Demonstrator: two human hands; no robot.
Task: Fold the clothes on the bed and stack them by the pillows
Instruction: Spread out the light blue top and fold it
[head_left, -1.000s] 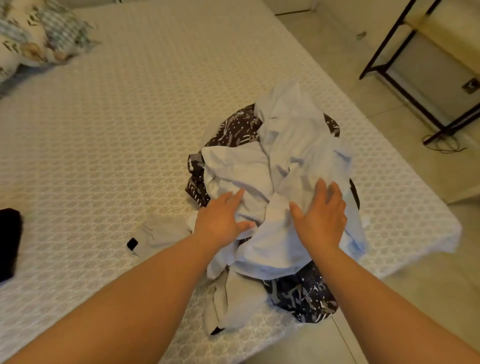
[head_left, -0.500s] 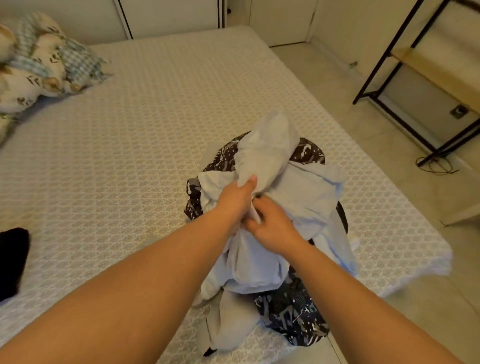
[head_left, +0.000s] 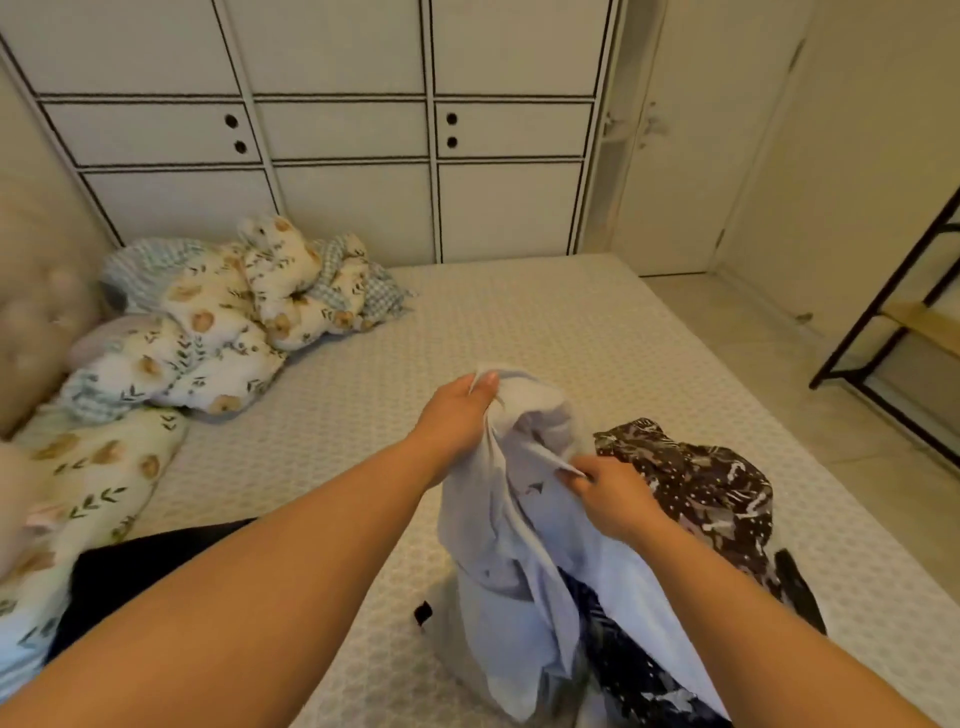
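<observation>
A home bedroom is shown. Most of the view is taken up by a bed (head_left: 363, 395) with a patterned white cover, and printed pillows (head_left: 218, 332) are heaped at its head. A panelled white wardrobe (head_left: 343, 130) is seen behind it, with a tiled floor (head_left: 831, 415) and a black-framed shelf (head_left: 904, 338) alongside.

soft, even, warm-tinted indoor light, moderately dim; source not visible. no glare, no hard shadows; faint soft shade under pale blue garment (head_left: 519, 545) on mattress (head_left: 322, 441). whole frame slightly soft, compression smear on wardrobe doors (head_left: 343, 130). headboard (head_left: 36, 312) at left edge blurred. wide-angle bend: wardrobe lines lean, forearms balloon toward bottom corners.
</observation>
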